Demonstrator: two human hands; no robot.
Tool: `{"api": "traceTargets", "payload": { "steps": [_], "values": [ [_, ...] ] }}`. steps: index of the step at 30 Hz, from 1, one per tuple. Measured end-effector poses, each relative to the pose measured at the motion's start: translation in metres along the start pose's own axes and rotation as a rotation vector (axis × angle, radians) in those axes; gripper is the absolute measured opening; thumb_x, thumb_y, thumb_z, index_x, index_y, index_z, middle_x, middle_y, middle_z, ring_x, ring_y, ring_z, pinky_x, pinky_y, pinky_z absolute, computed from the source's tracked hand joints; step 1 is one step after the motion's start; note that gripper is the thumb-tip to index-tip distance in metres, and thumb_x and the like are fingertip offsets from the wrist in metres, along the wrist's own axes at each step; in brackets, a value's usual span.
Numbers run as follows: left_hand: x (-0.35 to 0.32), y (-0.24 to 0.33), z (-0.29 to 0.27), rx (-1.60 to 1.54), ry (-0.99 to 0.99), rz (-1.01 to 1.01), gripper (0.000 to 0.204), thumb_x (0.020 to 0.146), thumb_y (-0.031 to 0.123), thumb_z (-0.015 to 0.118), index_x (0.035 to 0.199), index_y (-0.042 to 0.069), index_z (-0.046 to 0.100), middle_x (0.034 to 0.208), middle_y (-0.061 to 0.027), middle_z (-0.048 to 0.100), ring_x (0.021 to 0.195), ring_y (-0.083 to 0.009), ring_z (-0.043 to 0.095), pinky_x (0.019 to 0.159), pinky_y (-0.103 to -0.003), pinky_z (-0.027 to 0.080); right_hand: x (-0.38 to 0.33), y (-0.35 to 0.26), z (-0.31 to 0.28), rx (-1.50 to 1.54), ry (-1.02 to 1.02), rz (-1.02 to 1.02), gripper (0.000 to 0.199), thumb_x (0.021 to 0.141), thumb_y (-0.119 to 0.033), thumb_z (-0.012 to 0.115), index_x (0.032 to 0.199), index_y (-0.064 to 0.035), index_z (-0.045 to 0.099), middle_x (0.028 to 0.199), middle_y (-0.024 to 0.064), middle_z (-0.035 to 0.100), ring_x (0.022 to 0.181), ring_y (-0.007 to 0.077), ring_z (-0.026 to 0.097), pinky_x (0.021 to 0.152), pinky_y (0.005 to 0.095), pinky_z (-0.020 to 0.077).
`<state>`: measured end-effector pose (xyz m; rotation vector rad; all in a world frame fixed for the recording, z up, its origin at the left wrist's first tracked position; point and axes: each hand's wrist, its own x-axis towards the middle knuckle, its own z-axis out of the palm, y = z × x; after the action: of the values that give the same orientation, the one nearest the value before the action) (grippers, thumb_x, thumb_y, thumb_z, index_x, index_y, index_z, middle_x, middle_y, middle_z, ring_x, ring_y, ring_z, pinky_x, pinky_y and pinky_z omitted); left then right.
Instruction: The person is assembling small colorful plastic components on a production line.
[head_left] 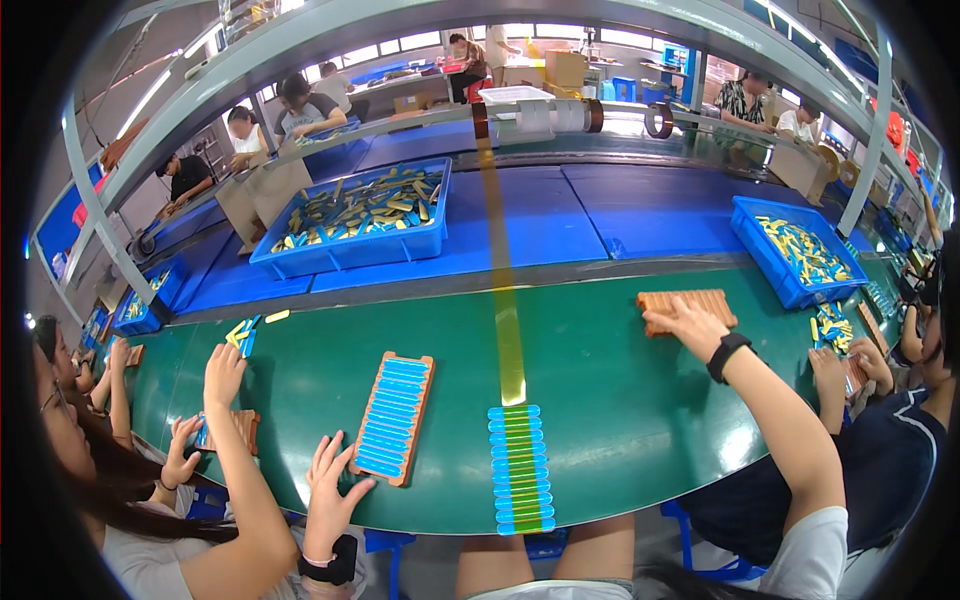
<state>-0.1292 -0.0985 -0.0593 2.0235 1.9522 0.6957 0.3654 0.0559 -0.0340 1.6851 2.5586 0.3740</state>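
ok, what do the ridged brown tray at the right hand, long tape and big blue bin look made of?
Brown tray: matte wood or plastic; warm brown, grain unreadable.
Long tape: glossy plastic film, likely; translucent, green table showing through.
Blue bin: probably satin plastic; uniform colour, moulded rim.

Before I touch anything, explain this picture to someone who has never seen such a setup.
There is no robot: these are a person's bare hands, seen from the left of two fisheye cameras worn on the head, so straight edges look bent. The right hand lies on a ridged brown tray; whether it grips is unclear. The left hand, fingers spread, is at the near end of a second brown tray filled with blue strips; contact is hard to tell. On the green table, a separate row of strips has yellow tape along it. Beyond stands a large blue bin of loose pieces. Hands at either side belong to co-workers.
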Motion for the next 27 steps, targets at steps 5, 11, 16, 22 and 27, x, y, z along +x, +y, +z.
{"api": "traceTargets", "payload": {
  "steps": [5,11,16,22,27],
  "values": [
    [0.01,-0.004,0.005,-0.053,0.059,0.052,0.046,0.065,0.014,0.069,0.108,0.006,0.055,0.127,-0.0117,0.04,0.121,-0.0279,0.03,0.096,-0.039,0.024,0.02,-0.007,0.012,-0.286,0.166,0.161,0.019,0.073,-0.013,0.05,0.091,-0.0113,0.056,0.107,0.0135,0.046,0.085,0.0258,0.052,0.072,0.0395,0.0438],
    [0.007,-0.002,0.011,-0.021,0.089,0.063,0.048,0.062,0.014,0.07,0.107,0.007,0.056,0.125,-0.0121,0.041,0.119,-0.0276,0.033,0.094,-0.039,0.026,0.044,-0.169,-0.026,0.408,-0.052,-0.008,0.05,0.077,-0.047,0.049,0.088,0.0011,0.057,0.091,0.0161,0.051,0.085,0.0287,0.049,0.075,0.039,0.0413],
    [0.001,0.031,0.037,-0.098,0.15,0.141,0.047,0.064,0.016,0.07,0.107,0.007,0.055,0.119,-0.0139,0.047,0.115,-0.0289,0.037,0.091,-0.038,0.029,0.043,-0.185,-0.039,0.826,-0.216,-0.011,0.045,0.075,-0.04,0.057,0.088,0.0026,0.058,0.081,0.0155,0.056,0.075,0.0248,0.053,0.068,0.0345,0.0425],
    [-0.022,0.092,0.066,-0.078,0.127,0.185,0.047,0.065,0.018,0.069,0.108,0.005,0.054,0.121,-0.0148,0.044,0.115,-0.0314,0.035,0.09,-0.04,0.028,0.007,-0.159,-0.073,1.861,-0.293,0.159,0.019,0.082,-0.02,0.055,0.082,-0.0017,0.059,0.076,0.0008,0.058,0.068,0.0047,0.05,0.062,0.0199,0.039],
    [-0.038,0.134,0.089,-0.133,0.102,0.229,0.052,0.059,0.01,0.067,0.108,0.001,0.051,0.121,-0.0139,0.044,0.116,-0.0322,0.034,0.09,-0.041,0.027,-0.017,-0.151,-0.105,2.128,-0.053,0.235,0.017,0.083,-0.018,0.055,0.082,-0.0015,0.057,0.08,0.0012,0.058,0.071,0.005,0.05,0.065,0.0194,0.0392]
  ]
}}
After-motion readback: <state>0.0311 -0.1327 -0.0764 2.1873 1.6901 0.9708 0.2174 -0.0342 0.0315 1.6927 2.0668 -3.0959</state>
